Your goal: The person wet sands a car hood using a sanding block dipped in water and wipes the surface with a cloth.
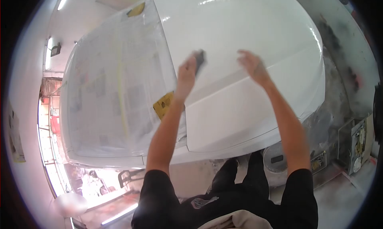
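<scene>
My left hand (187, 71) is closed around a small dark block (200, 58), blurred by motion, over the white car hood (223, 29). What kind of block it is cannot be made out. To the right of it, my right hand (252, 65) hangs over the same hood, its fingers loosely stretched and smeared, with nothing visible in them. Below both hands lies the white fender (231, 113), split from the hood by a seam. Clear masking film (99, 77) covers the windshield and roof side at the left.
Yellow masking paper (163, 105) sticks out by my left forearm, and another yellow piece (136, 9) lies at the far edge. A metal cart (353, 145) with tools stands at the right. A round, lidded container (274, 159) is on the floor near my legs.
</scene>
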A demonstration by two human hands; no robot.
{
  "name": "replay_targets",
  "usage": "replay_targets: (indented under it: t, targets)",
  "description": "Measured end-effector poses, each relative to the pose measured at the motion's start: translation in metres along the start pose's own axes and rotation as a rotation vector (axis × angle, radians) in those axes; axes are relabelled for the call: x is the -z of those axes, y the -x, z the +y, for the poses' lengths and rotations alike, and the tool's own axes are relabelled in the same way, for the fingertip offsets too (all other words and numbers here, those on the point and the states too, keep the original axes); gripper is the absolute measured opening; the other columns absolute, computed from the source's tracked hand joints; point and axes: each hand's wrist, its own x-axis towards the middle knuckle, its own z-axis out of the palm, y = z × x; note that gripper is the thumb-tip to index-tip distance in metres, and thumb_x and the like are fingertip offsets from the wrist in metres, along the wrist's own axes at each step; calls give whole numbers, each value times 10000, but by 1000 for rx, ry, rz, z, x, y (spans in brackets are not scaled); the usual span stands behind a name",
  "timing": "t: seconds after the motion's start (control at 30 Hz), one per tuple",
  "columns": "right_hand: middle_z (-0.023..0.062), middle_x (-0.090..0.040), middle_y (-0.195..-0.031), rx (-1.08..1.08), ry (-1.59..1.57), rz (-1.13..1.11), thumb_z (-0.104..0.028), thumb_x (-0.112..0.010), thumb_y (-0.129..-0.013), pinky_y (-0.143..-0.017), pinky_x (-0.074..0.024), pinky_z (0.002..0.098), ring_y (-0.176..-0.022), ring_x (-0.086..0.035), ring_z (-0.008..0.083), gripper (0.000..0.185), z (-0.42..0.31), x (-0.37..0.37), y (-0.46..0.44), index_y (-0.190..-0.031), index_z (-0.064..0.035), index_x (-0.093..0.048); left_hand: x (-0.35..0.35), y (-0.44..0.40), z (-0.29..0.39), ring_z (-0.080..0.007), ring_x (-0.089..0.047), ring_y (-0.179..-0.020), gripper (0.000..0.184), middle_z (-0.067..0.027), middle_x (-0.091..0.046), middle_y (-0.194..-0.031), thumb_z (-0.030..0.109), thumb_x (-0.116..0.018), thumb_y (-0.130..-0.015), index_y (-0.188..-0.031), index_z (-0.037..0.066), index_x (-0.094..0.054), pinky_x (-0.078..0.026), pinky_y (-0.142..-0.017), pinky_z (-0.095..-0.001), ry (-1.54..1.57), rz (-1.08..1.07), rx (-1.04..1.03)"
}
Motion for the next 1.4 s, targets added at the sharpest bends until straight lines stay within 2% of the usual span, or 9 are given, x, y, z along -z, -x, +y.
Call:
replay_targets:
  t: [0.1, 0.37, 0.5, 0.73, 0.97, 1.13, 1.2, 1.3, 1.4]
  targets:
    - [188, -698, -1205, -7, 382, 218, -263, -603, -995, -1016, -493, 465, -1155, -636, 385, 370, 40, 29, -45, -1332, -116, -643, 10, -55, -37, -327, -438, -1449, 535, -217, -503, -1526, 315, -412, -1115, -1489, -66, -451, -322, -1215, -416, -508, 150, -197]
    - [100, -271, -1690, -115, 1089, -58, -500, -381, -1092, -1287, -153, 510, -1572, -205, 322, 555, 72, 44, -112, -1594, -263, -391, -5, 23, -109, -437, -235, -1540, 607, -274, -309, -1628, 230, -528, -1026, -1515, -92, -370, -196, -1259, -542, -971, -153, -273]
    - [89, -289, -1686, -134, 1133, -43, -537, -373, -1083, -1288, -161, 502, -1569, -219, 321, 574, 70, 41, -121, -1603, -295, -370, 22, 1, -118, -425, -251, -1540, 587, -265, -346, -1617, 201, -543, -1027, -1518, -80, -385, -203, -1261, -535, -968, -268, -259]
    - [96, -331, -1666, -71, 1115, -2, -490, -463, -1070, -1275, -200, 513, -1545, -283, 332, 543, 79, 46, -129, -1575, -295, -427, 82, -338, -220, -458, -345, -1475, 558, -319, -408, -1551, 288, -384, -1097, -1474, -123, -415, -252, -1249, -510, -1314, -8, -303]
    - [110, -381, -1636, -44, 1121, 10, -471, -491, -1066, -1260, -237, 529, -1526, -321, 343, 530, 70, 37, -127, -1562, -287, -451, 22, 28, -104, -490, -236, -1530, 682, -286, -298, -1631, 182, -606, -940, -1530, -62, -369, -242, -1239, -586, -946, -263, -144]
    - [118, -401, -1623, 8, 1089, 54, -472, -508, -1061, -1247, -255, 549, -1513, -339, 366, 526, 82, 35, -126, -1547, -275, -476, 78, -218, -186, -430, -405, -1433, 492, -268, -499, -1483, 202, -503, -1035, -1432, -86, -461, -313, -1207, -521, -1093, -11, -576]
    - [119, -412, -1616, 37, 1078, 75, -474, -510, -1060, -1246, -256, 550, -1510, -346, 365, 521, 83, 38, -126, -1539, -271, -488, 91, -330, -191, -465, -522, -1191, 399, -286, -567, -1281, 247, -491, -1046, -1258, -89, -533, -399, -1062, -560, -990, 106, -393]
    - [124, -426, -1607, 82, 1097, 79, -478, -508, -1061, -1244, -257, 545, -1506, -354, 367, 516, 90, 40, -124, -1532, -268, -497, 70, -294, -192, -479, -498, -1246, 434, -310, -544, -1338, 245, -496, -1041, -1310, -95, -512, -389, -1095, -550, -1157, 23, -372]
    - [121, -426, -1607, 87, 1061, 90, -486, -506, -1060, -1240, -259, 551, -1506, -355, 370, 518, 89, 41, -121, -1531, -271, -499, 33, -68, -156, -482, -293, -1502, 642, -313, -339, -1595, 217, -588, -992, -1511, -92, -370, -239, -1242, -573, -1031, -85, -370]
